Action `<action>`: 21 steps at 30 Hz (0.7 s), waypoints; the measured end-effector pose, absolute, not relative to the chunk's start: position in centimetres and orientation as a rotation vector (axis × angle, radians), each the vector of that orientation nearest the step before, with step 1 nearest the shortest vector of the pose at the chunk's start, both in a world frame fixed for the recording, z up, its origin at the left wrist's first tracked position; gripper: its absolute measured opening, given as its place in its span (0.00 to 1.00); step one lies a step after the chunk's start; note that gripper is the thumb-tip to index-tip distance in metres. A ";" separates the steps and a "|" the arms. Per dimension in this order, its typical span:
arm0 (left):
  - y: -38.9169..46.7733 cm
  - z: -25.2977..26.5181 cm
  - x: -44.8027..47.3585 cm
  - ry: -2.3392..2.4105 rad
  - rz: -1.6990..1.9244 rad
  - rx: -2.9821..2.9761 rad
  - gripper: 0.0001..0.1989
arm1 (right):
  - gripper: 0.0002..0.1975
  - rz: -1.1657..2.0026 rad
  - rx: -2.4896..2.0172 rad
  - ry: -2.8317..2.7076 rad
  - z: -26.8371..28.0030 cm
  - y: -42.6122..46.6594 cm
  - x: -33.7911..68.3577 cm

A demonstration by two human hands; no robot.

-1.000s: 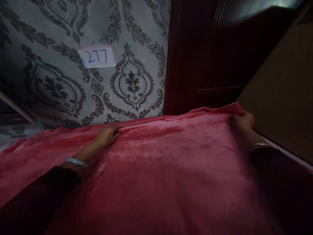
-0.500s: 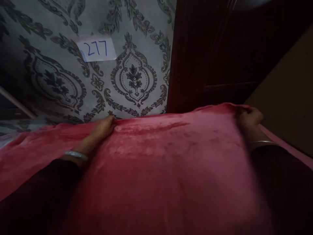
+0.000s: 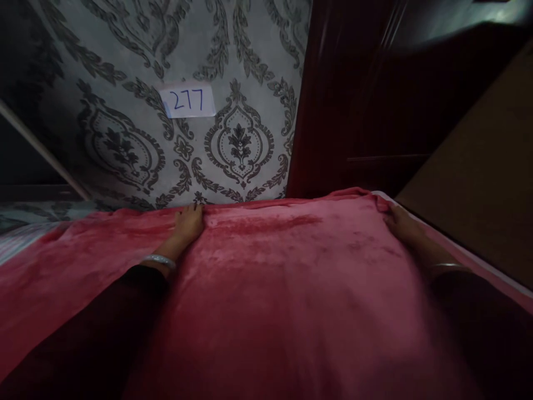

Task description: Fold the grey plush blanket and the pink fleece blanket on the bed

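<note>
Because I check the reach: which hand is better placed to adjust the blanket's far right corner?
Probably the right hand: it touches the blanket at that corner, while the left hand is well away along the far edge.

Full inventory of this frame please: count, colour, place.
Blanket: 1, pinkish red, across foreground
Label reading 277: 1, white with blue digits, on wall
Patterned wall: 1, grey, behind blanket
Glossy panel: 1, dark red, right of wall
Brown panel: 1, brown, far right
Striped cloth: 1, whitish, left edge
Bangles: 2, silvery, one per wrist
Sleeves: 2, dark, lower corners
Left hand: 1, blanket's far edge
Right hand: 1, blanket's far right corner
</note>
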State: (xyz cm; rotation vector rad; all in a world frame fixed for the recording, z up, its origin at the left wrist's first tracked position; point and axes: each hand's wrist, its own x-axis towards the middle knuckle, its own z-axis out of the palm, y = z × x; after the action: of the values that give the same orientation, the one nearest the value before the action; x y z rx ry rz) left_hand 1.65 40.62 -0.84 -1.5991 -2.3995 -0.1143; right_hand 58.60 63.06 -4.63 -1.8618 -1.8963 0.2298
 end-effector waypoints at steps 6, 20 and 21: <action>33.6 -3.0 6.4 -2.188 -0.173 -2.129 0.29 | 0.25 0.191 -2.129 -2.004 -3.9 54.2 61.3; 12.2 -11.5 13.3 -1.551 -0.498 -2.393 0.27 | 0.22 0.125 -2.489 -1.511 -2.5 34.0 68.1; 11.7 -11.6 13.7 -1.533 -0.522 -2.390 0.27 | 0.22 0.128 -2.515 -1.444 -2.3 33.2 68.6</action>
State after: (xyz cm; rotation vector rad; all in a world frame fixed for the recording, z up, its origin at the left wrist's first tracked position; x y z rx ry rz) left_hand 13.70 11.69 -11.56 -2.3901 -1.5333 -0.5223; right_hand 68.60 33.19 -2.28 -2.5147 -1.4438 0.1276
